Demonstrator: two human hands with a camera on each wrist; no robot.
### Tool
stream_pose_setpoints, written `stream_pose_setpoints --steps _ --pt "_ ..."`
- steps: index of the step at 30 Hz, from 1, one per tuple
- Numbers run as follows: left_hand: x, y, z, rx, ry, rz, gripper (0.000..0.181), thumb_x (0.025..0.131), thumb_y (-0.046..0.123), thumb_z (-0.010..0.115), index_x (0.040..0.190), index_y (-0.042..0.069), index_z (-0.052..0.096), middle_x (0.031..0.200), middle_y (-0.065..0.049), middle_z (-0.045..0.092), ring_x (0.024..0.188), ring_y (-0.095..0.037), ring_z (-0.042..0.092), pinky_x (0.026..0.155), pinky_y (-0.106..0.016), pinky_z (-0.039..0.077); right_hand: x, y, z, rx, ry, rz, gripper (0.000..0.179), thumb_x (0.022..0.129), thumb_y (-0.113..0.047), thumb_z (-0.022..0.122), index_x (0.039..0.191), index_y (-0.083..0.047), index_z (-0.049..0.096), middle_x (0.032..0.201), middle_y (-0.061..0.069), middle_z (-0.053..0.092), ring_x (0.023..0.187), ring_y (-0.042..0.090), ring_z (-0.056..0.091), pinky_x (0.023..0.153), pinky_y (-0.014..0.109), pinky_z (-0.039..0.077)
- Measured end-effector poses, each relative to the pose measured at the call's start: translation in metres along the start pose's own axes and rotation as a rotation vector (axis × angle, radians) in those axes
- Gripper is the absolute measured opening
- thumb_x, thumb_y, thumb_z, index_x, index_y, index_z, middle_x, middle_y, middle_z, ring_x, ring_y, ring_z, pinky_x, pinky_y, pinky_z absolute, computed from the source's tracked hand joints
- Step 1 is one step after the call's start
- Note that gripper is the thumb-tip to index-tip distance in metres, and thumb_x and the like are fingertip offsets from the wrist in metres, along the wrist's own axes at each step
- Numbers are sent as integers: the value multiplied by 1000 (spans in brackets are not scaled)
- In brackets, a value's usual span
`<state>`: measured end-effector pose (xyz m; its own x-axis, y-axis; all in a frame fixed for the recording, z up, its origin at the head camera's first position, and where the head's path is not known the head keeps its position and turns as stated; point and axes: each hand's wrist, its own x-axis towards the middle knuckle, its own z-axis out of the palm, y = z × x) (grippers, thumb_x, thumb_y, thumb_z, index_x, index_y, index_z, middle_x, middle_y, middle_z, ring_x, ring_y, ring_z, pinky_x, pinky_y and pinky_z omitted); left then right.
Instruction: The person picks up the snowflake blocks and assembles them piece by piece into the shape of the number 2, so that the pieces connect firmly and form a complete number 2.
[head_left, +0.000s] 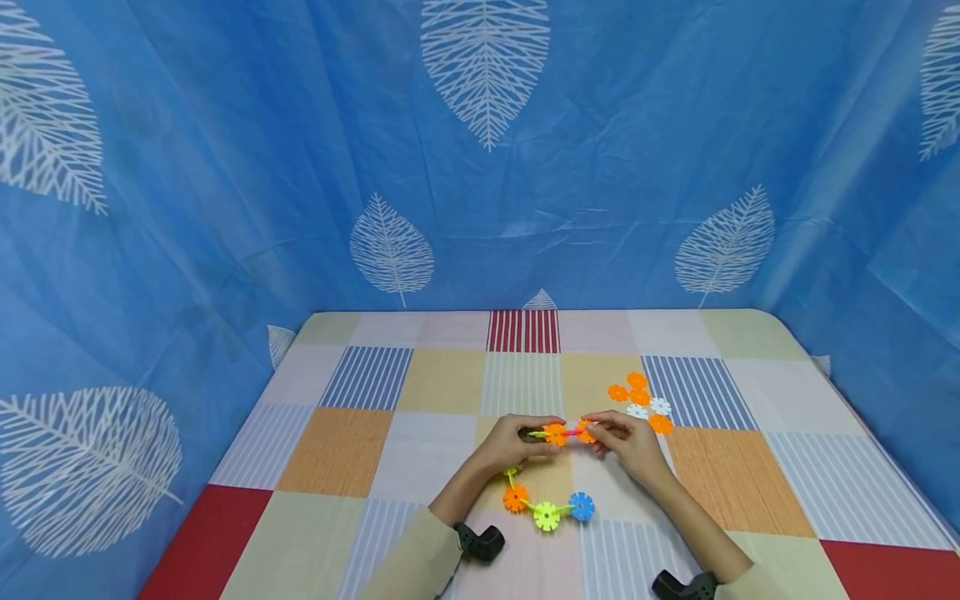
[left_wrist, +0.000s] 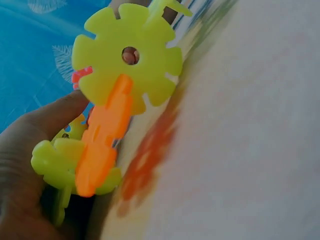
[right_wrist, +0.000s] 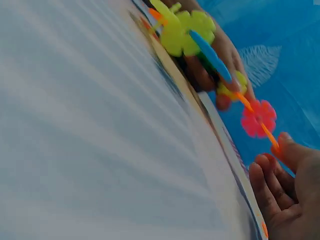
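Slotted flower-shaped plastic discs are joined edge to edge in a curved chain between my hands. My left hand (head_left: 504, 446) holds the chain near an orange disc (head_left: 556, 434). With thumb and fingertips, my right hand (head_left: 633, 446) pinches the orange disc (head_left: 587, 431) at the chain's other end. Between these two orange discs sits a pink disc (right_wrist: 258, 119). Below the left hand the chain bends through another orange disc (head_left: 515, 498) and a yellow-green disc (head_left: 547, 517) to a blue disc (head_left: 582, 507). The left wrist view shows a large yellow-green disc (left_wrist: 127, 37) close up.
Several loose orange discs (head_left: 636, 380) and white discs (head_left: 660, 406) lie beyond the right hand. A patchwork cloth (head_left: 442, 379) covers the table. Blue curtains (head_left: 600, 125) with white leaf prints stand behind and at both sides.
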<state>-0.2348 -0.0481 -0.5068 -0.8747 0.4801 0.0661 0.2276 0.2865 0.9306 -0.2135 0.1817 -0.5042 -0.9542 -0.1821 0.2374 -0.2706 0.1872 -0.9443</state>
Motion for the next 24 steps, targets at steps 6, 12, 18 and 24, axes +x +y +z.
stream_pose_setpoints --steps 6,12,18,24 --pt "1 1 0 -12 11 -16 39 78 25 75 115 25 66 116 4 62 95 -8 57 77 -23 48 -3 10 -44 -453 94 -206 27 80 -5 70 107 -3 68 72 -2 60 54 10 49 48 20 41" --pt "0 0 -2 -13 5 1 39 77 24 75 116 25 66 116 4 61 86 -8 57 67 -22 48 -14 21 -76 -645 75 -234 25 75 -8 75 100 -6 71 69 -8 46 60 4 36 49 19 31" --pt "0 -1 -3 -8 14 11 38 78 24 75 115 23 66 116 3 61 83 -9 56 64 -22 46 -15 20 -77 -713 83 -231 26 71 -14 79 94 -5 71 71 -6 44 62 6 36 51 20 30" --pt "0 -2 -1 -7 18 14 37 78 25 74 115 23 66 114 3 62 83 -7 56 64 -22 46 -17 20 -79 -736 86 -173 28 69 -17 81 94 -6 71 74 -4 45 64 8 36 52 22 30"
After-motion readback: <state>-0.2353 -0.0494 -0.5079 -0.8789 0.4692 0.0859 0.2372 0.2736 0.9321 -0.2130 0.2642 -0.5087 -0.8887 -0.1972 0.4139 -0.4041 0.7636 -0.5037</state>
